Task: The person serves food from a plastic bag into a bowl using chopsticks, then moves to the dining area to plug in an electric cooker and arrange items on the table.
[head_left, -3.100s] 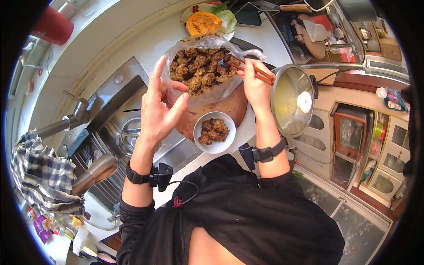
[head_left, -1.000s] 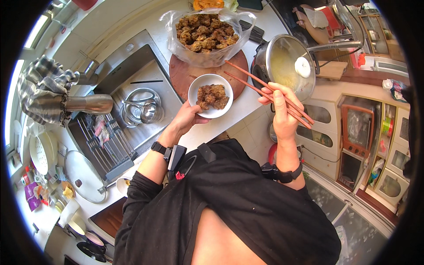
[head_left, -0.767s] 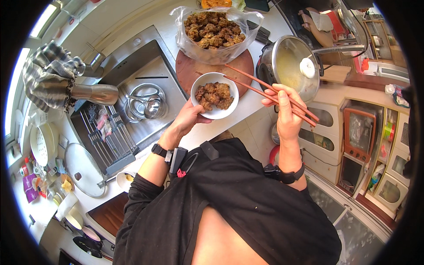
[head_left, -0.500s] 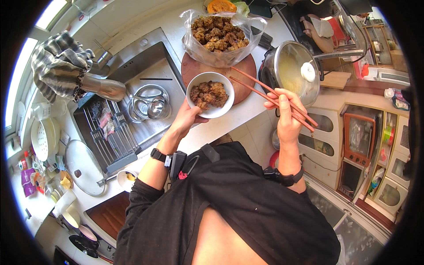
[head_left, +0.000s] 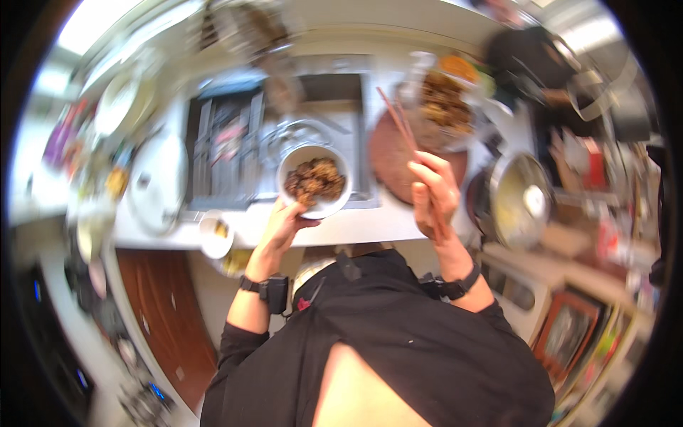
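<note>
My left hand (head_left: 283, 226) grips a white bowl (head_left: 347, 186) by its near left side, thumb at the rim. Browned, fried-looking chunks of food (head_left: 313, 181) lie in the bowl, which is over the sink's near edge. In my right hand (head_left: 435, 191) is a pair of reddish chopsticks (head_left: 400, 124), their tips pointing away over a round wooden board (head_left: 388, 158). Beyond the board, a clear plastic bag (head_left: 464, 139) holds more of the brown chunks (head_left: 445, 99). The picture is smeared by motion, so fine detail is lost.
A pot with a glass lid (head_left: 523, 203) stands right of the board. The sink (head_left: 359, 107) has a folding rack (head_left: 224, 142) across its left part. Left along the counter are a large glass lid (head_left: 158, 185) and a small white cup (head_left: 213, 240).
The view has turned to the right, so the room appears shifted. The bowl is now away from the board, in front of the sink. The chopsticks point more steeply away from me.
</note>
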Available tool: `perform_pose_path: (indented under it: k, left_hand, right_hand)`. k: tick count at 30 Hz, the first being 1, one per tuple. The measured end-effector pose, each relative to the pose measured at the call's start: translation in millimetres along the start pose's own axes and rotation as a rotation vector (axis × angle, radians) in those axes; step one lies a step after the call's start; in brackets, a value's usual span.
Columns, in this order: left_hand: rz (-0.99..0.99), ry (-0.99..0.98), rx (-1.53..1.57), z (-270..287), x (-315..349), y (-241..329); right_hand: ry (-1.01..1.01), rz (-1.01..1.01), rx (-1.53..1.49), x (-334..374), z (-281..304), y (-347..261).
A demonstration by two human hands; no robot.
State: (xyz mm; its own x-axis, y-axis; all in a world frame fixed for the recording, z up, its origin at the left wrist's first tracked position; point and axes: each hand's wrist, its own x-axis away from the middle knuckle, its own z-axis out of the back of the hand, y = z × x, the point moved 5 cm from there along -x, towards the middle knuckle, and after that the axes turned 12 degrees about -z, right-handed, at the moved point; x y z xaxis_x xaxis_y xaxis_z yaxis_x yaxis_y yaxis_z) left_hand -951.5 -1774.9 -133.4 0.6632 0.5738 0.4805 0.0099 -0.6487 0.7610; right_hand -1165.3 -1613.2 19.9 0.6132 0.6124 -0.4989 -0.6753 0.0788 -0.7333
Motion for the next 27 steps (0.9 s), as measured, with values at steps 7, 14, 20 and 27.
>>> perform_pose_path:
  k: [7,14,20,27]
  left_hand:
    - [-0.381,0.399,0.203,79,131,5]
    - [-0.63,0.814,0.479,160,309,-16]
    - [-0.824,1.118,0.513,257,475,-55]
    - [-0.865,1.393,0.443,343,663,-75]
  right_hand:
    - [-0.482,-0.071,-0.41,20,-92,-35]
    - [-0.958,0.128,-0.539,80,-186,-156]
    - [-1.266,0.447,-0.532,170,-258,-292]
    - [-1.252,0.657,-0.684,263,-324,-461]
